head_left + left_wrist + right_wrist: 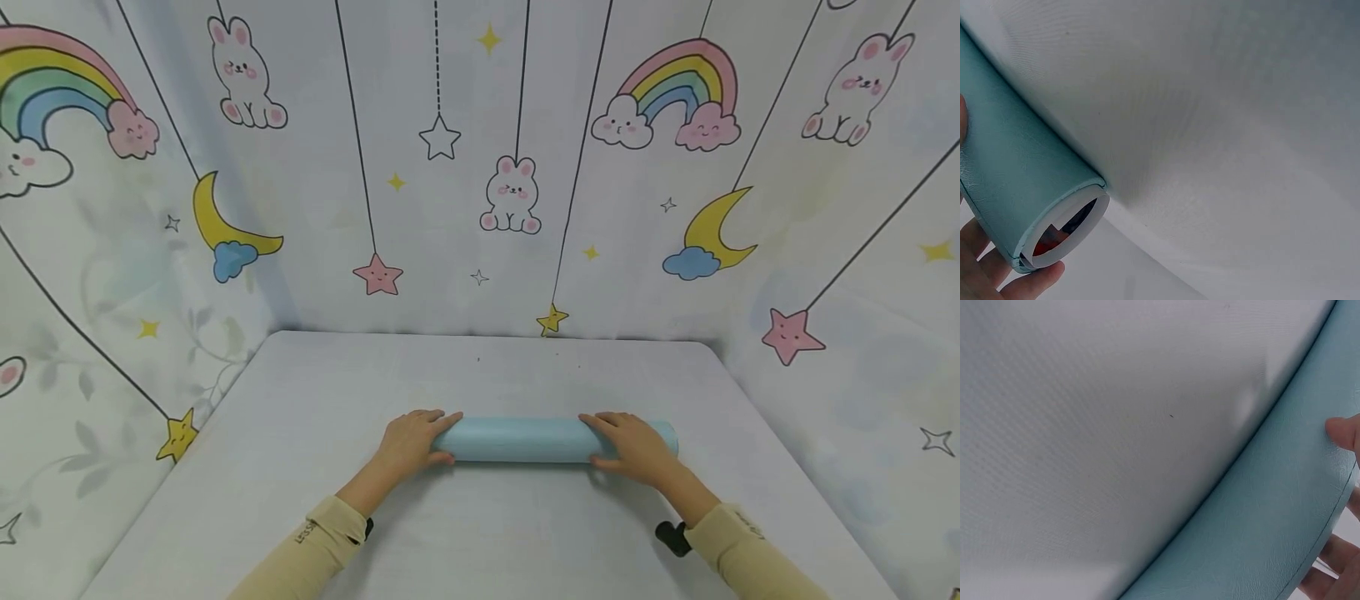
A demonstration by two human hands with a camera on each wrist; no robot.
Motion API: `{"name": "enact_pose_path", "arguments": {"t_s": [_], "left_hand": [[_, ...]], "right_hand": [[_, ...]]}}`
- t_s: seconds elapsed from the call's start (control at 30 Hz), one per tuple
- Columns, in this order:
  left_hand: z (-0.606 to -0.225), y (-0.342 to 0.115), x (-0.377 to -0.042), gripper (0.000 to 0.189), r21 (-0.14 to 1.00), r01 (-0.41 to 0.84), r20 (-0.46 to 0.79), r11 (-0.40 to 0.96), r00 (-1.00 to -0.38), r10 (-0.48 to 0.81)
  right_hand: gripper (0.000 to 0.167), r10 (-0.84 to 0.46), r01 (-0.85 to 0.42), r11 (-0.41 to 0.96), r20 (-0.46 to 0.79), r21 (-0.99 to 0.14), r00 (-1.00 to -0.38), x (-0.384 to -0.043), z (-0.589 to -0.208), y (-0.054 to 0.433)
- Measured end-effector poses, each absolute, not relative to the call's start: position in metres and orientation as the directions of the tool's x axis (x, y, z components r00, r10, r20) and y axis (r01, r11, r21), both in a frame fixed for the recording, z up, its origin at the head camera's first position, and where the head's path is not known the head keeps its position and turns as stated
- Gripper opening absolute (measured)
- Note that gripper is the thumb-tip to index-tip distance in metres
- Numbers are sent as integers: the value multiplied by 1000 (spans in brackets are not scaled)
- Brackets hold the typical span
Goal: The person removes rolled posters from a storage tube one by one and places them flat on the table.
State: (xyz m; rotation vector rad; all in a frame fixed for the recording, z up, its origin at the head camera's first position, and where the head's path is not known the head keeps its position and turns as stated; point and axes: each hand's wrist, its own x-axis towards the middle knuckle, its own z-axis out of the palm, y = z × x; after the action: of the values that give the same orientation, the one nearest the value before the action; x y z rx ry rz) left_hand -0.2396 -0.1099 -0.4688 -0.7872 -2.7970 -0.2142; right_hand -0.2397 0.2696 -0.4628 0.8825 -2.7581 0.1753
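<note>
A light blue roll (525, 440) with a leather-like, stitched surface lies crosswise on the white table. In the left wrist view, its end shows a white inner rim (1100, 209) around a hollow with dark and red parts inside. My left hand (408, 443) grips the roll at its left end, fingers over the far side and thumb on the near side. Toward the right end, my right hand (636, 447) holds it in the same way, with a stretch of the roll showing past the hand. A stitched edge runs along the roll beneath the right fingers (1338, 553).
The white table (360, 375) has a few tiny dark specks near its back. Printed cloth walls (315, 167) with rabbits, stars and rainbows stand at the back and both sides. A black wrist mount (672, 538) shows by the right cuff.
</note>
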Motion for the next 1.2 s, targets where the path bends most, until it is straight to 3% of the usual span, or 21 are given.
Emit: {"name": "enact_pose_path", "arguments": {"t_s": [1.2], "left_hand": [[-468,-110,-238,69,82,527,250,846,-832,494]], "right_hand": [[65,-605,-624,781,237,-8,-760,-245,-466,227]]}}
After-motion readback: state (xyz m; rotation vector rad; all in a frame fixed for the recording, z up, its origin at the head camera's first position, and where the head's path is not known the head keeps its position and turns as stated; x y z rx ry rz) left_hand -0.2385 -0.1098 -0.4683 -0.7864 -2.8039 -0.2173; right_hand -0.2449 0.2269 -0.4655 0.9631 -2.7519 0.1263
